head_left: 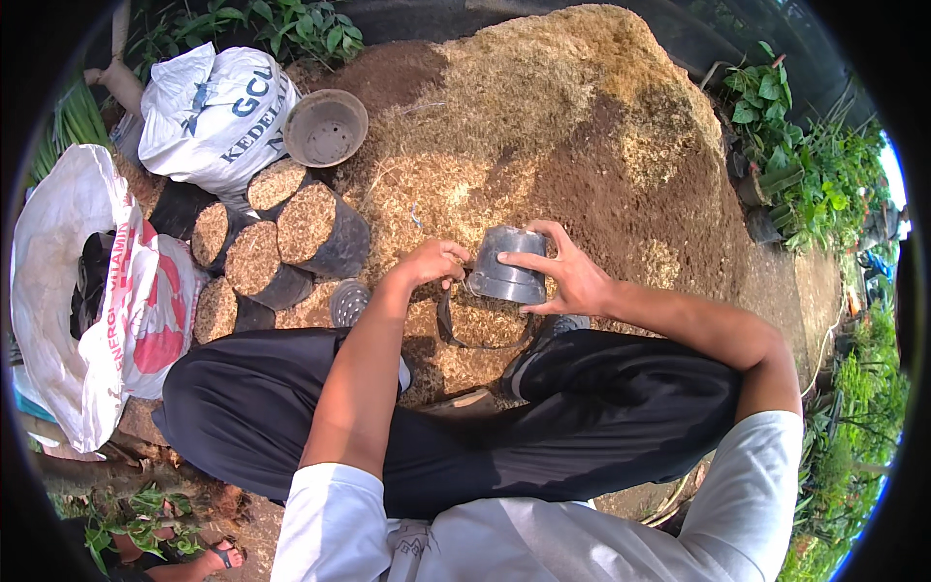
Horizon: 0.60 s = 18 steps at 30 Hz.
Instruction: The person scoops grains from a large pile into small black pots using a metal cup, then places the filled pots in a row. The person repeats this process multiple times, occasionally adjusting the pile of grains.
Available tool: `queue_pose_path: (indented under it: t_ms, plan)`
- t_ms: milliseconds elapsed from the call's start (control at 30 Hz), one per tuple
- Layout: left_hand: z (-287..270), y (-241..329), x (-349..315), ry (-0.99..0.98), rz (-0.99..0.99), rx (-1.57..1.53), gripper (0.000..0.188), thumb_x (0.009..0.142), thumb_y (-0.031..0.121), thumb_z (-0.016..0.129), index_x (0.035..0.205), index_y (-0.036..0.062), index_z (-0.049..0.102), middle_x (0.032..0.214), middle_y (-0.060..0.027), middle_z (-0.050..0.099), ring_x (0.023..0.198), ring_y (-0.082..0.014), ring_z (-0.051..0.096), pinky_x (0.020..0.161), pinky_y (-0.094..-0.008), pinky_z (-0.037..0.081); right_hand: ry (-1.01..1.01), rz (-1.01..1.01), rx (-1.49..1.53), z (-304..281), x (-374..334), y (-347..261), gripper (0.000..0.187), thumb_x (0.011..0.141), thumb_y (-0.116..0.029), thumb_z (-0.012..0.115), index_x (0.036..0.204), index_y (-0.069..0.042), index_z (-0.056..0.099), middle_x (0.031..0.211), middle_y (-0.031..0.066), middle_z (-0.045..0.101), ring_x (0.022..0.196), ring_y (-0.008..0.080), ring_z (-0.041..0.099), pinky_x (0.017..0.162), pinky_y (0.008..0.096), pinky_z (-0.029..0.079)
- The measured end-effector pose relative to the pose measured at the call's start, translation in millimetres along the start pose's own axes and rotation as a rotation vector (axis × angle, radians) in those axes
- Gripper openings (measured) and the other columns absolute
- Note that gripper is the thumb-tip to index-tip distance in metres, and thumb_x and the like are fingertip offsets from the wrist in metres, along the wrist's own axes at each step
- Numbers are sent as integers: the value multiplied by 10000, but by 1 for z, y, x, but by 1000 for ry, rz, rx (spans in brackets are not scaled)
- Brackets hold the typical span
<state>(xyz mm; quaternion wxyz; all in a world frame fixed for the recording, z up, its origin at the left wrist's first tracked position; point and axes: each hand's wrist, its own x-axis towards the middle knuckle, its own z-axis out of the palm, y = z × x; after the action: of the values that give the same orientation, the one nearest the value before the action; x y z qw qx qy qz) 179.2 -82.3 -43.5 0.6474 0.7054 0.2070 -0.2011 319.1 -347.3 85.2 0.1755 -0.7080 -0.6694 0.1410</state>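
Observation:
My right hand [574, 271] grips a dark grey plastic pot [504, 264], with the thumb and fingers spread round its right side. The pot's wider, banded end faces down toward my lap. Close to its left side is my left hand [433, 264], its fingers curled in; what they pinch, if anything, is too small to make out. Just below both hands, between my feet, the dark rim of a black planting bag [444, 322] curves around pale brown, chaff-like mix. The pot hides part of that bag.
Several filled black planting bags [339, 238] stand at the left. Behind them are a white sack [218, 121] and an empty grey pot [327, 128]. An open white sack [58, 281] holds black bags. A large heap of soil and chaff [582, 116] rises ahead; plants [824, 194] line the right.

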Motion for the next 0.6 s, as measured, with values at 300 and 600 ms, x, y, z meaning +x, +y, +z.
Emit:
queue_pose_path:
  t_ms: [300,600]
  plan:
    - [0,-6,12,-9,51,35,327,873,112,807,1176,27,720,897,-35,710,728,-141,644,666,-302,507,43,-93,56,-4,7,4,934,731,-396,958,1547,-351,507,1480,253,363,1379,484,455,1137,534,503]
    - [35,26,-5,144,128,678,316,866,329,812,986,64,689,912,-158,745,877,-323,721,793,-456,553,126,803,199,-15,36,62,1034,834,-600,828,1627,-127,363,1427,301,475,1366,440,520,1156,526,478]
